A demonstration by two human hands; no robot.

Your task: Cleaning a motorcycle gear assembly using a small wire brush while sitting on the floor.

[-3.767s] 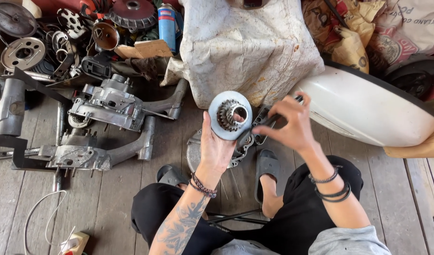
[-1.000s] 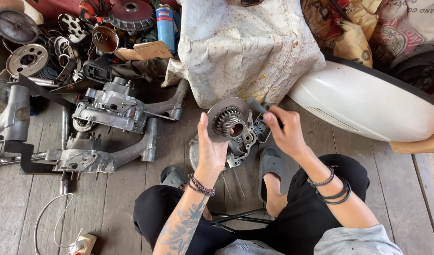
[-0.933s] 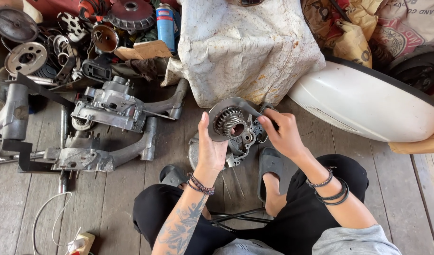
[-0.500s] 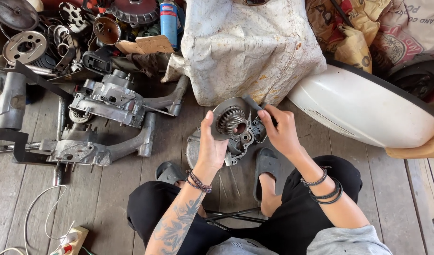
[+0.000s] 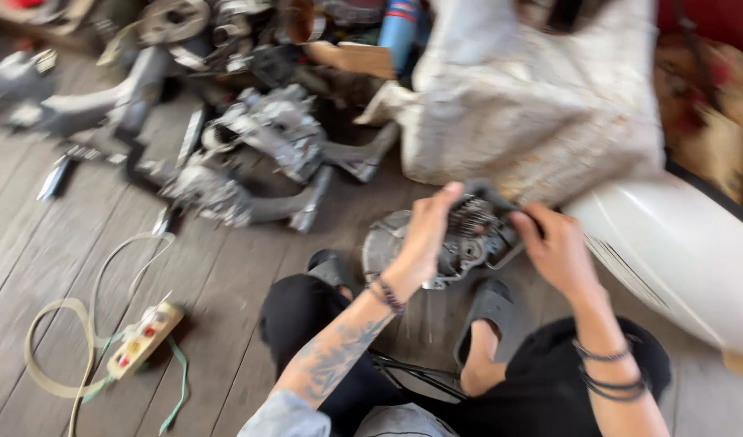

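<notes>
The view is motion-blurred. A round grey metal part with a toothed gear in its centre (image 5: 471, 214) sits low over a grey engine casing (image 5: 404, 243) on the plank floor between my knees. My left hand (image 5: 426, 235), on a tattooed forearm, grips the round part's left rim with fingers over its top. My right hand (image 5: 553, 247), with dark bracelets at the wrist, holds its right edge with the fingertips. How the part seats on the casing is hidden by my hands and blur.
Greasy engine housings and arms (image 5: 266, 142) lie at upper left. A stained cloth sack (image 5: 533, 105) and a white curved body panel (image 5: 679, 251) are at right. A power strip with cable (image 5: 141, 340) lies lower left. My sandalled foot (image 5: 488, 316) is below the casing.
The round part, first held up facing me in my left hand, has come down onto the casing. My right hand has closed on its right edge. The view has swung and blurred.
</notes>
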